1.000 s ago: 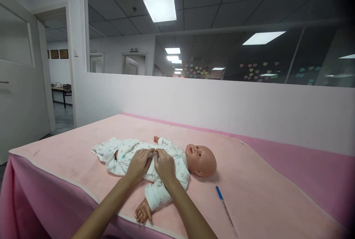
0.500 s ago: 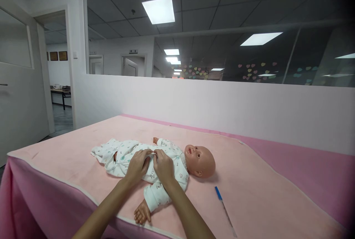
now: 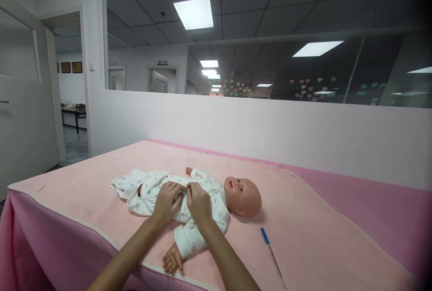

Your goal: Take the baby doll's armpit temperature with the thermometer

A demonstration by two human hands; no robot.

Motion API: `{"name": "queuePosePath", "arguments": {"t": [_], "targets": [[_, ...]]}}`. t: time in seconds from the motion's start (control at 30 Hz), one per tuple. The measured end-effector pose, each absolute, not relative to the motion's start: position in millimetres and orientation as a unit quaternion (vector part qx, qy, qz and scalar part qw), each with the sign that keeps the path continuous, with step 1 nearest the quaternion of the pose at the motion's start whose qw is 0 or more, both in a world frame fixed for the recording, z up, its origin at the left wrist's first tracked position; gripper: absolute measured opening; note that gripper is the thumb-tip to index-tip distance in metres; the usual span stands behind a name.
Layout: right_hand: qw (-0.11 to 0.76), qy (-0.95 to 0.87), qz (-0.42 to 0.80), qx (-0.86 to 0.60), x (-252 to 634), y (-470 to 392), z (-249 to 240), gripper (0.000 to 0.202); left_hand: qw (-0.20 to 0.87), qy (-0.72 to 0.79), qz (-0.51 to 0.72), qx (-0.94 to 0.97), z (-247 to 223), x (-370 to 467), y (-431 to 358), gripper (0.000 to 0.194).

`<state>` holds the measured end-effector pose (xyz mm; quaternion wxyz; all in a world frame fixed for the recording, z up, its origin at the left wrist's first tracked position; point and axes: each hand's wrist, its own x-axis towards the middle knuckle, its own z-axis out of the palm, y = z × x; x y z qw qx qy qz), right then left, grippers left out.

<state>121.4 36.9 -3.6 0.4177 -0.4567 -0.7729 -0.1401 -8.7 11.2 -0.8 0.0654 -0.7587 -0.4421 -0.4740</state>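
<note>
A baby doll (image 3: 248, 196) lies on its back, head to the right, dressed in a white printed romper (image 3: 218, 219). My left hand (image 3: 168, 200) and my right hand (image 3: 198, 200) meet over the doll's belly, fingertips almost touching. Both hands have curled fingers closed on the romper's front; the exact bit of cloth they pinch is hidden beneath them. The doll's near arm reaches toward the table's front edge, its hand (image 3: 173, 258) palm up. One bare patch of leg shows through the romper's opening at the left.
A thin stick with a blue handle (image 3: 265, 236), possibly a thermometer, lies right of the doll. The pink padded sheet (image 3: 320, 237) covers the table, with a darker pink cloth (image 3: 381, 201) under it. A white wall (image 3: 270, 129) with a window stands behind; a doorway is at left.
My hands stay at the romper's front with only a slight shift of the fingers. The doll and the blue-handled stick lie as before.
</note>
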Motion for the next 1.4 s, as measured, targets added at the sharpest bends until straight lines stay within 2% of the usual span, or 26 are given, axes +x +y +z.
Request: {"name": "queuePosePath", "arguments": {"t": [0.77, 1.13, 1.23, 1.3, 1.4], "targets": [[0.428, -0.765, -0.146, -0.458, 121.8, 37.7, -4.4, 0.017, 0.132, -0.473, -0.45, -0.746, -5.8, -15.6, 19.8, 0.019], [0.493, -0.709, -0.007, -0.503, 133.1, 4.9, 9.8, 0.022, 0.138, -0.515, -0.493, -0.688, -6.2, -20.8, 21.3, 0.013], [0.483, -0.699, -0.009, -0.527, 167.9, -25.1, 8.9, 0.02, 0.151, -0.529, -0.515, -0.658, -7.8, -21.6, 22.5, 0.016], [0.461, -0.664, -0.061, -0.585, 206.5, -46.9, -2.4, 0.021, 0.162, -0.549, -0.525, -0.63, -8.1, -23.9, 23.6, 0.02], [0.352, -0.591, -0.186, -0.702, 271.9, -75.4, -32.5, 0.024, 0.2, -0.569, -0.529, -0.596, -6.4, -28.8, 25.3, 0.024]]}}
